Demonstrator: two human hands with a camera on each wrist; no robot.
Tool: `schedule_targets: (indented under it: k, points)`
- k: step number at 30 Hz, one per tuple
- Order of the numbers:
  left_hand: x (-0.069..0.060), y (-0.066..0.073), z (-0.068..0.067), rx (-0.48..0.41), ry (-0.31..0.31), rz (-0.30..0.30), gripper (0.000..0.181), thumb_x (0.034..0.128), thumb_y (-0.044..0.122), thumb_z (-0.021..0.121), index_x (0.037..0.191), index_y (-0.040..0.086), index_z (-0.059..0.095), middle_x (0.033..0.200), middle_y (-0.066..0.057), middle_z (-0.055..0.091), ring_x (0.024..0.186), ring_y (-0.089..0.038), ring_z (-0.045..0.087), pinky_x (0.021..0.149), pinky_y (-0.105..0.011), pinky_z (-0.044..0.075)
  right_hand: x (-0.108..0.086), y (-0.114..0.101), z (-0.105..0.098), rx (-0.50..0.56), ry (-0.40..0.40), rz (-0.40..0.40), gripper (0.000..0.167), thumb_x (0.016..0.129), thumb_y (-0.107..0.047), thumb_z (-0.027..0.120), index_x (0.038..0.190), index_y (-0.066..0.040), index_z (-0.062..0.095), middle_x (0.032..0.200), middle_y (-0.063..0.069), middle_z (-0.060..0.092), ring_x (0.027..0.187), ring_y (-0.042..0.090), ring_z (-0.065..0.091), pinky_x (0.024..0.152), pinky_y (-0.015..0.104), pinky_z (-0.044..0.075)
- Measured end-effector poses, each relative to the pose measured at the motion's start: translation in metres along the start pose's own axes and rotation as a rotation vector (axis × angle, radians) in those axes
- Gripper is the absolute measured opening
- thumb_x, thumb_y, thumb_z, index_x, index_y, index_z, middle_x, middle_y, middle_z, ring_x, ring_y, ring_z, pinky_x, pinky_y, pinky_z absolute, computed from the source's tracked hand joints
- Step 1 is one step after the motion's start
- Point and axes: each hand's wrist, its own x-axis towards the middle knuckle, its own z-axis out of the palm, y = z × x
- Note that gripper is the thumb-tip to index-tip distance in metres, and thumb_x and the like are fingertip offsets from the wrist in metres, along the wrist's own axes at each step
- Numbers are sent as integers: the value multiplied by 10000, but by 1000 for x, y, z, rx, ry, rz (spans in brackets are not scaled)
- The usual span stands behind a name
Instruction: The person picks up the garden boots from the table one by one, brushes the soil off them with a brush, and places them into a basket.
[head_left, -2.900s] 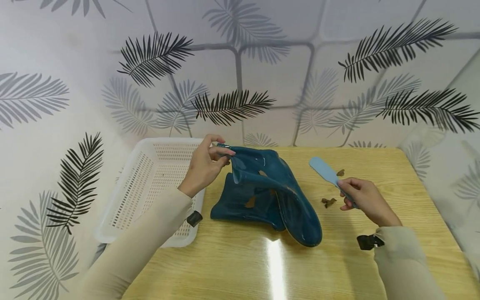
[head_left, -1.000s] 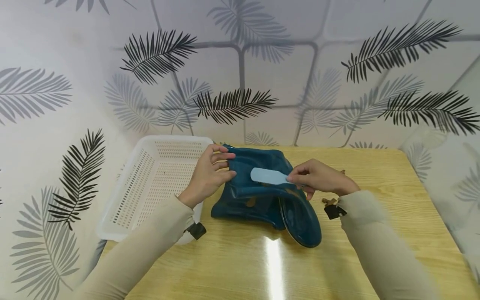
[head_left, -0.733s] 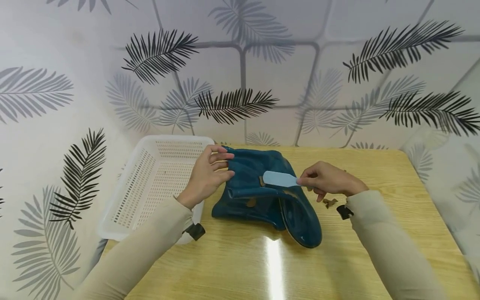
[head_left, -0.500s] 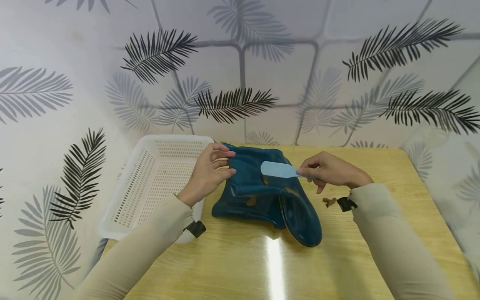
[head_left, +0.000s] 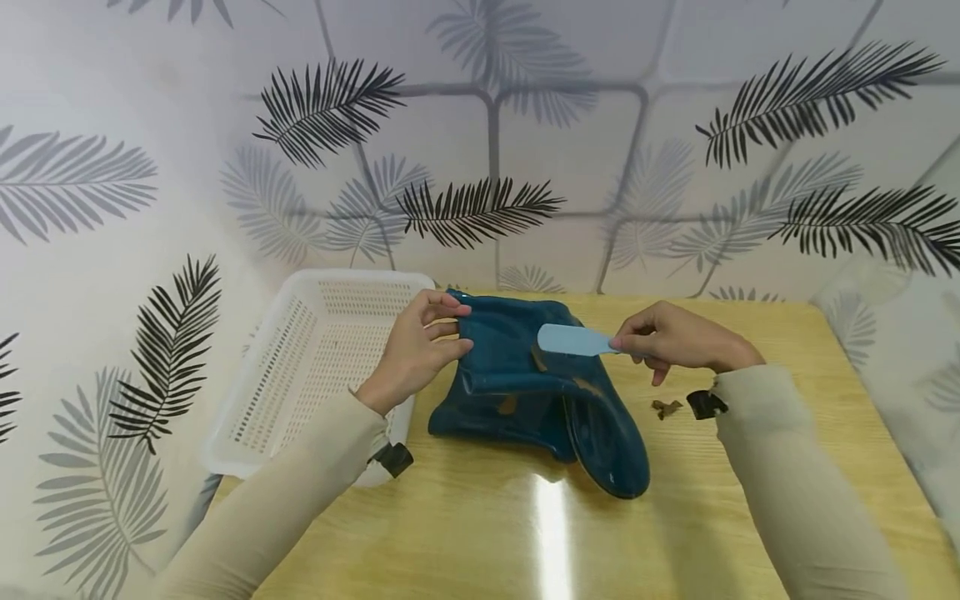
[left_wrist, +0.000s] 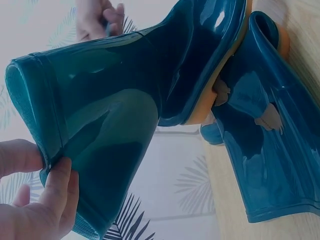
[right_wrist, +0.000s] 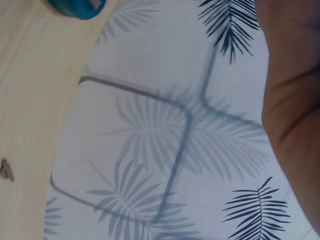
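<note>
Two glossy teal rubber rain boots lie on the wooden table. My left hand [head_left: 420,346] pinches the shaft rim of the upper boot [head_left: 498,333], thumb on one side and fingers on the other in the left wrist view. Under it rests the lower boot [left_wrist: 280,145], with brown patches [left_wrist: 270,117] on its surface. My right hand [head_left: 675,337] grips the thin handle of a light blue paddle-shaped brush [head_left: 573,340]. The brush head is over the upper boot's shaft, beside a brown patch [head_left: 538,358]; whether it touches cannot be told. Its underside is hidden.
A white perforated plastic basket [head_left: 258,358] stands left of the boots, partly behind my left forearm. Brown crumpled bits [head_left: 665,408] lie on the table [head_left: 480,533] to the right of the boots. A leaf-patterned wall covering [head_left: 562,142] rises behind the table.
My right hand has brought the brush from the table's right side over the upper boot, stroking along it and lately shifting slightly right. My left hand has changed its grip on the rim.
</note>
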Motion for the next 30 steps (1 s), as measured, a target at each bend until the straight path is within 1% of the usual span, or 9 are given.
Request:
schedule_targets:
  k: [4,7,10,13,16,19,23,27,30]
  points:
    - [2,2,1,5,-3,9,443,865,-133,673,1230,7,463,1316,-174,578,1090,-299,594,784,-254,530,10,-4,5,13,-38,-38,324,1030,-288,582,950,-5,717,737,96,505,567,240,593,602,410,588]
    - [2,2,0,5,-8,8,442,868,-133,669,1234,-1,459,1318,-177,577,1104,-306,595,788,-261,534,13,0,8,7,-74,1,326,1032,-284,578,976,6,716,699,59,497,510,172,536,609,400,591]
    - [2,2,-2,8,-3,5,441,869,-132,665,1234,2,458,1318,-171,577,1107,-305,595,779,-261,535,6,5,3,-45,-52,55,287,1035,-264,574,975,-24,720,708,59,501,514,156,529,597,376,587]
    - [2,1,-4,12,8,4,438,866,-134,666,1226,7,462,1316,-170,580,1100,-308,599,771,-257,534,-3,7,-5,-75,-11,63,266,1036,-261,571,970,-50,720,754,90,519,556,206,572,590,368,583]
    - [2,1,-3,6,3,5,431,866,-134,666,1219,11,465,1316,-173,579,1092,-304,599,773,-255,534,-7,4,-8,-59,21,31,274,1032,-288,578,953,-65,717,757,94,514,578,256,599,599,374,581]
    - [3,1,-1,-7,-10,7,420,866,-138,665,1208,7,469,1315,-178,578,1076,-301,597,769,-254,532,-2,1,-2,-13,23,-37,291,1032,-290,577,936,-48,708,735,83,497,561,270,594,598,393,582]
    - [3,1,1,4,-19,23,405,874,-130,665,1203,3,470,1325,-181,574,1088,-305,594,770,-254,530,10,2,12,33,-41,-102,329,1038,-279,566,922,2,692,696,56,480,521,186,548,581,408,584]
    - [2,2,-2,24,-1,33,402,883,-111,668,1211,12,470,1337,-163,572,1125,-315,590,775,-266,539,8,12,15,30,-80,-41,325,1043,-266,557,904,-2,685,662,39,487,475,101,462,568,404,582]
    - [1,2,-5,30,19,36,407,876,-119,668,1210,2,470,1336,-164,575,1128,-323,594,778,-264,541,-2,18,7,-5,-43,4,295,1044,-254,556,897,-33,684,701,61,517,469,126,491,560,394,576]
